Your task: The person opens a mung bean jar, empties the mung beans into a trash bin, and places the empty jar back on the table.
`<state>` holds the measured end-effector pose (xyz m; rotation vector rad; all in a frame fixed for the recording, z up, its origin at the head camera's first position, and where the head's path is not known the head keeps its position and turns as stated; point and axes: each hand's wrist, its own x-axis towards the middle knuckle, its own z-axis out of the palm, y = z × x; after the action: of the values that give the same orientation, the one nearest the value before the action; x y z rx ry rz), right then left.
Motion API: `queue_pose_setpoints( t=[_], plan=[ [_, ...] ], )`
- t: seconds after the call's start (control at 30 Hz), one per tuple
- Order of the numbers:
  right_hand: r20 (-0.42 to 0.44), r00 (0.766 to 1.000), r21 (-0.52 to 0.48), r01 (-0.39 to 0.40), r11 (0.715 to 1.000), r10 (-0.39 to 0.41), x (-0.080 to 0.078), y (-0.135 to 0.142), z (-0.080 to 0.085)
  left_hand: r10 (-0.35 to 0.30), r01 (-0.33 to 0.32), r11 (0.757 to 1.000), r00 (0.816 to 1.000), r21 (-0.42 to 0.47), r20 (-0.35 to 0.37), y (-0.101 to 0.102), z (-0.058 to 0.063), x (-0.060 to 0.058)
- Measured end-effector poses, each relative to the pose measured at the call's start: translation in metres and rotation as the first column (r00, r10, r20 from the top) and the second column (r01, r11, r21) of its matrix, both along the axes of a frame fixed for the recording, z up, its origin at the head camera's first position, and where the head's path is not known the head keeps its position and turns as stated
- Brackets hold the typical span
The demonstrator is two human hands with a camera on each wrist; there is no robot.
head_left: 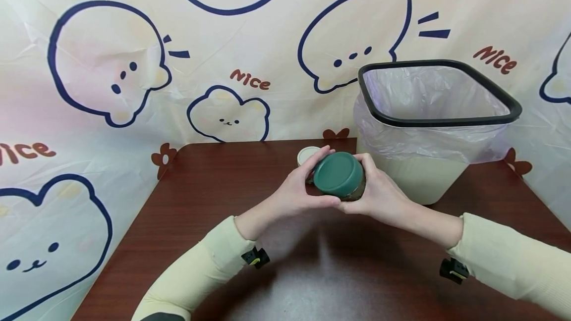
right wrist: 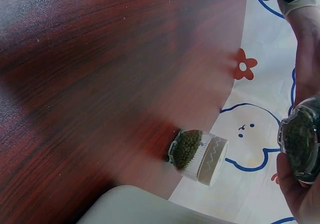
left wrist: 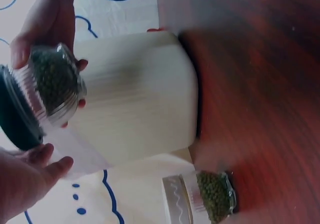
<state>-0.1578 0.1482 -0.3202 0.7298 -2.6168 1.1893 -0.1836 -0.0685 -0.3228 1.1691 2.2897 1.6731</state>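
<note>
While the left hand (head_left: 301,191) curves its thumb and fingers around the smooth dark-green lid (head_left: 337,174), the right hand (head_left: 381,191) is curled round the clear glass below, so the jar (left wrist: 54,81) is gripped from both sides, up off the table (head_left: 200,261). Glass looks ribbed, with small green grains inside; you only really get that from the wrist views, since up top it's mostly lid. Behind it stands a second jar (right wrist: 197,157), also green-grained, with a wavy line round its tan-banded lid. Head view shows little more than that lid's pale top. Off to the right there's a cream bin (head_left: 410,177) with a crinkly see-through bag (head_left: 437,90) under a black rim. Left wrist shot's blurry, and the right one crops the held jar.
</note>
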Motion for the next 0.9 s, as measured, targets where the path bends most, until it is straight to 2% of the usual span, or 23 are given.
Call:
queue_pose_setpoints(
  t=[0.1,0.23,0.33,0.4,0.6,0.77,0.9],
  plan=[
    [0.014,1.0,-0.003,0.012,1.0,-0.012,0.0,-0.001,0.0,-0.065,0.065,0.997,0.998,0.029,0.005,-0.004,0.0,-0.006],
    [0.034,0.999,-0.009,0.005,1.0,-0.005,0.0,-0.002,0.0,-0.165,0.162,0.983,0.986,0.081,0.023,-0.006,0.001,-0.012],
    [0.042,0.999,-0.012,-0.008,1.0,0.009,0.0,-0.002,0.0,-0.208,0.205,0.973,0.978,0.106,0.014,-0.006,0.0,-0.014],
    [0.043,0.999,-0.014,-0.012,1.0,0.013,0.0,-0.002,0.0,-0.213,0.21,0.971,0.977,0.112,0.015,-0.006,0.0,-0.014],
    [0.04,0.999,-0.012,-0.004,1.0,0.004,0.001,-0.003,0.001,-0.144,0.139,0.984,0.989,0.11,0.039,-0.004,0.0,-0.01],
    [0.025,1.0,-0.016,0.004,1.0,-0.004,0.0,-0.003,0.001,-0.01,0.007,0.997,0.999,0.081,0.034,0.0,0.001,-0.003],
    [0.021,1.0,-0.02,0.007,1.0,-0.007,-0.001,-0.003,0.0,0.101,-0.101,0.994,0.995,0.03,-0.008,0.004,0.002,0.004]
  ],
)
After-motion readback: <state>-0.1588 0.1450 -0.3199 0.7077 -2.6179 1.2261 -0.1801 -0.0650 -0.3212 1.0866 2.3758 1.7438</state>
